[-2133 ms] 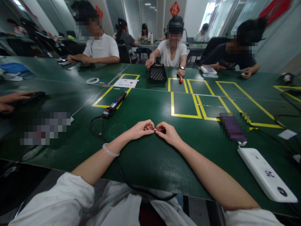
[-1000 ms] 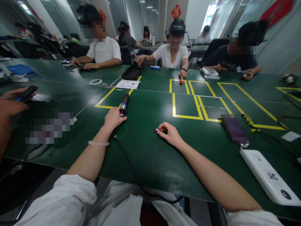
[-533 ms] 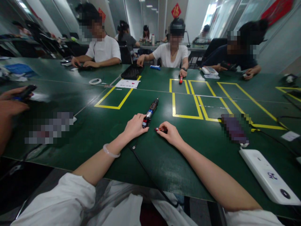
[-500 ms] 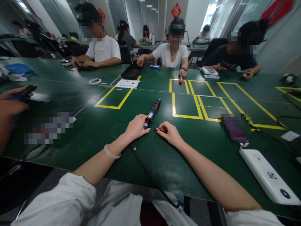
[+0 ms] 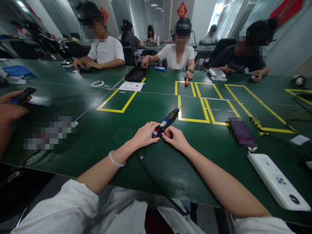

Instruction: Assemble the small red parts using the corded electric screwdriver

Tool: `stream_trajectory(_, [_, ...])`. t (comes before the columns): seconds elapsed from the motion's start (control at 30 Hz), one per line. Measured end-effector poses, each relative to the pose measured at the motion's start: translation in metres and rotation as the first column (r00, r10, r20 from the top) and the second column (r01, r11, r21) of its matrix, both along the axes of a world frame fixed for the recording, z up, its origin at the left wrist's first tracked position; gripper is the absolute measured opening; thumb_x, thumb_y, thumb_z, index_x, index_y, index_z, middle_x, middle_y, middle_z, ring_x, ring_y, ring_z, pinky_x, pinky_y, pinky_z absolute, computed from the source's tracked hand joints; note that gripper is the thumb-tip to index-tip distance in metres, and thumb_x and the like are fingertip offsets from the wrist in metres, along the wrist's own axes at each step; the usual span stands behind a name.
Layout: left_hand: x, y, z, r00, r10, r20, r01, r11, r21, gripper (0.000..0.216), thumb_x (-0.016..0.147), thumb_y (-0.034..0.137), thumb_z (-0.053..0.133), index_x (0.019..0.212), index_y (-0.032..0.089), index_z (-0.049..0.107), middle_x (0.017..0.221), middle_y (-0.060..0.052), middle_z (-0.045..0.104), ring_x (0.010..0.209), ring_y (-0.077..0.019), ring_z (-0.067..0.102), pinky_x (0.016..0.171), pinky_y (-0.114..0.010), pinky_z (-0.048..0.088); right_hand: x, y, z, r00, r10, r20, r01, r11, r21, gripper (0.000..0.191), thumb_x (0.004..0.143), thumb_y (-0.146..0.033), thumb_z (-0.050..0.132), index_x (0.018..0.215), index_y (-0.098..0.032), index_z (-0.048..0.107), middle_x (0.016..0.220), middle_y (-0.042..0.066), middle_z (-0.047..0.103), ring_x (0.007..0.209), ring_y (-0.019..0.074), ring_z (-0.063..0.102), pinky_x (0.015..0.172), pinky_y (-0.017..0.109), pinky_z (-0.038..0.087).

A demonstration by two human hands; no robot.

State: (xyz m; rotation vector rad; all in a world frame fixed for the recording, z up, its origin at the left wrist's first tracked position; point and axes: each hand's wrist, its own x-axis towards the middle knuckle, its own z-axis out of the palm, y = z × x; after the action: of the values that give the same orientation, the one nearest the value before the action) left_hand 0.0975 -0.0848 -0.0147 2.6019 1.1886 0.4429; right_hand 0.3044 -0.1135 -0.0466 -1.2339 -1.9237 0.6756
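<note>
My left hand (image 5: 145,135) is closed around the rear end of a slim electric screwdriver (image 5: 168,119). Its casing looks opened, with a silver and blue section inside, and the thin tip points away to the right. Between the thumb and fingers of my right hand (image 5: 175,137) is a small red and orange part (image 5: 164,134), mostly covered by the fingers. That part is right beside the screwdriver's rear end; whether they touch I cannot tell. Below my hands a black cord (image 5: 151,175) runs over the table edge.
Yellow tape frames (image 5: 195,121) mark the green table (image 5: 97,136). A pixelated phone (image 5: 242,132) and a white power bank (image 5: 278,182) lie to the right. A black tray (image 5: 135,74) and white tape roll (image 5: 97,84) lie further off. Co-workers sit opposite and at left.
My left hand has shifted right, and the screwdriver has swung so its tip points further right. Its rear end now meets or nearly meets the part in my right hand, which stays nearly still.
</note>
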Motion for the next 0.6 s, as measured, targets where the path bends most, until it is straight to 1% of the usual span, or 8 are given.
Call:
stream_trajectory(0.13, [0.0015, -0.0012, -0.0005, 1.000, 0.000, -0.018, 0.000, 1.000, 0.017, 0.061, 0.076, 0.036, 0.064, 0.132, 0.021, 0.044, 0.134, -0.010, 0.050, 0.118, -0.0279, 0.049, 0.095, -0.039, 0.045, -0.0009, 0.0003, 0.0004, 1.000, -0.015, 0.024, 0.015, 1.000, 0.005, 0.012, 0.079, -0.023, 0.065, 0.081, -0.020, 0.054, 0.070, -0.003, 0.055, 0.063, 0.0126, 0.050, 0.059, 0.023, 0.037])
stream_trajectory(0.3, [0.0050, -0.0052, 0.0011, 0.998, 0.003, -0.057, 0.001, 0.998, 0.067, 0.058, 0.078, 0.036, 0.062, 0.132, 0.021, 0.044, 0.132, -0.009, 0.051, 0.116, -0.0266, 0.050, 0.092, -0.038, 0.047, -0.0020, 0.0035, -0.0021, 0.994, -0.004, 0.105, -0.002, 0.998, 0.062, 0.016, 0.078, -0.021, 0.069, 0.079, -0.020, 0.053, 0.068, -0.003, 0.053, 0.064, 0.0130, 0.049, 0.060, 0.023, 0.036])
stream_trajectory(0.47, [0.0072, -0.0074, 0.0022, 0.997, 0.014, -0.072, -0.008, 0.997, 0.081, 0.058, 0.079, 0.037, 0.062, 0.131, 0.021, 0.044, 0.131, -0.009, 0.051, 0.114, -0.0260, 0.051, 0.089, -0.037, 0.049, -0.0025, 0.0031, -0.0027, 0.999, 0.025, 0.035, -0.025, 1.000, -0.007, 0.016, 0.080, -0.020, 0.067, 0.088, -0.020, 0.053, 0.067, -0.004, 0.057, 0.062, 0.0130, 0.053, 0.060, 0.023, 0.039])
stream_trajectory(0.6, [0.0078, -0.0072, 0.0012, 0.997, 0.017, -0.076, -0.009, 0.995, 0.095, 0.058, 0.079, 0.037, 0.061, 0.132, 0.020, 0.043, 0.131, -0.009, 0.052, 0.114, -0.0259, 0.051, 0.092, -0.037, 0.048, -0.0026, 0.0006, -0.0018, 0.996, 0.082, -0.019, -0.082, 0.997, -0.001, 0.015, 0.080, -0.018, 0.064, 0.091, -0.021, 0.054, 0.074, -0.002, 0.063, 0.066, 0.0139, 0.058, 0.066, 0.025, 0.045])
